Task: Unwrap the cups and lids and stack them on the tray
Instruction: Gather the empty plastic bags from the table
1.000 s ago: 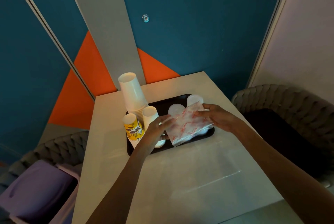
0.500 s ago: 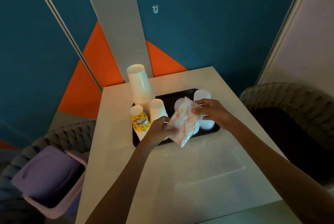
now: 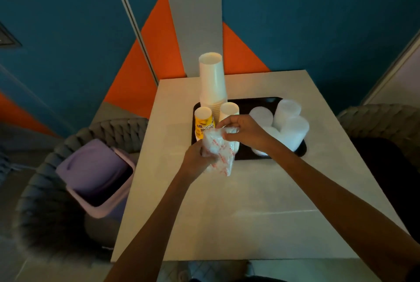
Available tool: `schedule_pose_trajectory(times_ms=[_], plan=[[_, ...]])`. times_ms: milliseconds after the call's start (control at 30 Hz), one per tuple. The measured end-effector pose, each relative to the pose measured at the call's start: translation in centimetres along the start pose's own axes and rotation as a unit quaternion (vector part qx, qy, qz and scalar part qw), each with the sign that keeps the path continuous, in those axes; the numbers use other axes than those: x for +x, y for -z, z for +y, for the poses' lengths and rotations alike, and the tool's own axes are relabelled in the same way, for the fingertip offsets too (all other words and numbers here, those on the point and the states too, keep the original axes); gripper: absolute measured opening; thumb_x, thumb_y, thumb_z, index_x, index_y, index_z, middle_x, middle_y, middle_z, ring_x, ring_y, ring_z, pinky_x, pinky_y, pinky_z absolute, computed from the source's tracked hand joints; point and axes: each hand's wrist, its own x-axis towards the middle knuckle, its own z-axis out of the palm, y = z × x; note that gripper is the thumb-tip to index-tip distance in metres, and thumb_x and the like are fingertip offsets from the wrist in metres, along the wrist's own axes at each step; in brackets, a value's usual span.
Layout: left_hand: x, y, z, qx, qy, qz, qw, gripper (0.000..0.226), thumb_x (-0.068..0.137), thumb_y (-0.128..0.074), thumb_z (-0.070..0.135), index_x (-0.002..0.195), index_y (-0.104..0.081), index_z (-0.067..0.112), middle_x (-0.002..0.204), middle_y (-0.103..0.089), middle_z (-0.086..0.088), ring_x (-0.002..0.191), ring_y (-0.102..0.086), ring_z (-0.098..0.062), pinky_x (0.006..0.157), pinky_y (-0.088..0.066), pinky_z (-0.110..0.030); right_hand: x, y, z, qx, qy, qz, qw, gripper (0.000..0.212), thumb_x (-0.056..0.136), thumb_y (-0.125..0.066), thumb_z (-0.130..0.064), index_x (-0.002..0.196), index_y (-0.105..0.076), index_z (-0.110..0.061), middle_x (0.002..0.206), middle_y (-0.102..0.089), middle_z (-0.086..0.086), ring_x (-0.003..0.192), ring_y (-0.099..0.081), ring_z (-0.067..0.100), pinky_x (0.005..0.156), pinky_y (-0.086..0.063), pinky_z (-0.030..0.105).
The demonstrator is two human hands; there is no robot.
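Observation:
A black tray (image 3: 261, 101) lies on the white table (image 3: 250, 202). On its left stand a tall stack of white cups (image 3: 212, 81), a shorter white cup stack (image 3: 229, 111) and a yellow printed cup stack (image 3: 203, 123). Stacks of translucent lids (image 3: 288, 122) fill the tray's right side. Both hands hold a crumpled clear plastic wrapper (image 3: 219, 152) with red print over the tray's near left edge. My left hand (image 3: 195, 159) grips it from below. My right hand (image 3: 241, 129) pinches its top.
A purple waste bin (image 3: 95, 175) with its swing lid tilted stands left of the table, against a grey woven chair (image 3: 45, 202). Another woven chair (image 3: 381, 120) sits at the right. A blue and orange wall rises behind the table.
The wrapper has gone from spread over the lids to bunched up between both hands, and it has moved left and nearer. The lid stacks now stand uncovered.

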Motion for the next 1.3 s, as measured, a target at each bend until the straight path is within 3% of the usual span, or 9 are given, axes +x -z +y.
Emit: schedule_pose_trajectory(times_ms=[133,200,333,467,633,767,900,1100,1300], plan=[[-1.9,3.2,-2.4,0.010,0.012,0.043,0.999,0.065,0.057,-0.075,0.046,0.111,-0.058,0.014,0.104,-0.065,-0.005,0.096,-0.064,-0.022,0.081,-0.054,-0.033,2.0,-5.1,-0.9,-0.058,0.041,-0.023,0.997,0.023,0.080,-0.066,0.006,0.099,-0.070,-0.005,0.096,-0.065,-0.006,0.094,-0.058,0.006,0.080,-0.040,0.003],[-2.6,5.1,-4.2,0.023,0.021,0.083,0.996,0.074,0.057,-0.075,0.054,0.113,-0.058,0.008,0.105,-0.067,-0.009,0.092,-0.064,-0.020,0.081,-0.053,-0.033,3.3,-8.0,-1.5,-0.086,0.061,-0.041,0.994,0.020,0.081,-0.064,0.005,0.096,-0.071,-0.005,0.093,-0.065,-0.007,0.092,-0.059,0.007,0.078,-0.040,0.003],[-3.7,9.3,-6.6,0.038,0.039,0.187,0.981,0.045,0.075,-0.076,0.032,0.108,-0.059,0.005,0.095,-0.059,0.002,0.089,-0.059,-0.016,0.070,-0.040,-0.007,5.7,-13.9,-3.1,-0.118,0.097,-0.089,0.984,0.019,0.082,-0.061,0.001,0.094,-0.072,-0.009,0.094,-0.071,0.002,0.088,-0.065,0.015,0.079,-0.050,0.024],[-4.3,13.6,-8.8,0.096,0.041,0.288,0.952,0.016,0.085,-0.065,0.009,0.100,-0.060,0.008,0.087,-0.057,0.005,0.083,-0.053,-0.013,0.061,-0.030,-0.013,8.1,-19.3,-4.4,-0.164,0.115,-0.132,0.971,0.018,0.086,-0.061,-0.005,0.099,-0.071,-0.012,0.098,-0.071,0.006,0.088,-0.065,0.022,0.079,-0.051,0.037],[-4.6,18.5,-12.4,0.099,0.043,0.367,0.924,0.008,0.084,-0.063,0.008,0.088,-0.059,0.002,0.076,-0.058,-0.001,0.068,-0.054,-0.020,0.054,-0.032,-0.016,11.6,-25.6,-6.3,-0.239,0.152,-0.168,0.944,0.025,0.089,-0.053,-0.007,0.109,-0.067,-0.014,0.106,-0.068,0.007,0.095,-0.060,0.025,0.069,-0.038,0.024],[-4.2,21.5,-15.4,0.107,0.060,0.360,0.925,0.024,0.081,-0.055,0.024,0.088,-0.057,0.001,0.073,-0.057,-0.003,0.066,-0.052,-0.022,0.060,-0.038,-0.029,14.5,-30.3,-6.6,-0.290,0.171,-0.203,0.919,0.029,0.089,-0.050,-0.006,0.113,-0.064,-0.014,0.116,-0.062,0.009,0.103,-0.057,0.026,0.068,-0.031,0.022],[-3.9,22.9,-18.1,0.129,0.071,0.350,0.925,0.032,0.080,-0.052,0.034,0.089,-0.056,0.004,0.074,-0.065,-0.011,0.065,-0.060,-0.032,0.056,-0.046,-0.040,16.1,-33.6,-5.0,-0.301,0.148,-0.254,0.907,0.025,0.087,-0.052,-0.006,0.107,-0.065,-0.012,0.102,-0.065,0.009,0.094,-0.058,0.026,0.065,-0.028,0.023],[-1.9,24.2,-23.1,0.187,0.122,0.267,0.937,0.015,0.092,-0.055,0.011,0.103,-0.058,0.002,0.082,-0.068,-0.016,0.074,-0.064,-0.036,0.061,-0.051,-0.041,18.3,-37.5,-1.3,-0.330,0.079,-0.288,0.896,0.024,0.090,-0.054,-0.011,0.112,-0.063,-0.012,0.103,-0.063,0.012,0.095,-0.059,0.027,0.077,-0.041,0.029],[-0.4,24.1,-27.4,0.235,0.198,0.166,0.937,0.025,0.092,-0.054,0.015,0.116,-0.055,0.006,0.095,-0.070,-0.017,0.091,-0.066,-0.038,0.077,-0.052,-0.047,18.1,-39.4,2.0,-0.311,0.027,-0.315,0.897,0.037,0.093,-0.054,-0.015,0.129,-0.051,-0.010,0.122,-0.060,0.013,0.111,-0.058,0.028,0.095,-0.047,0.034]])
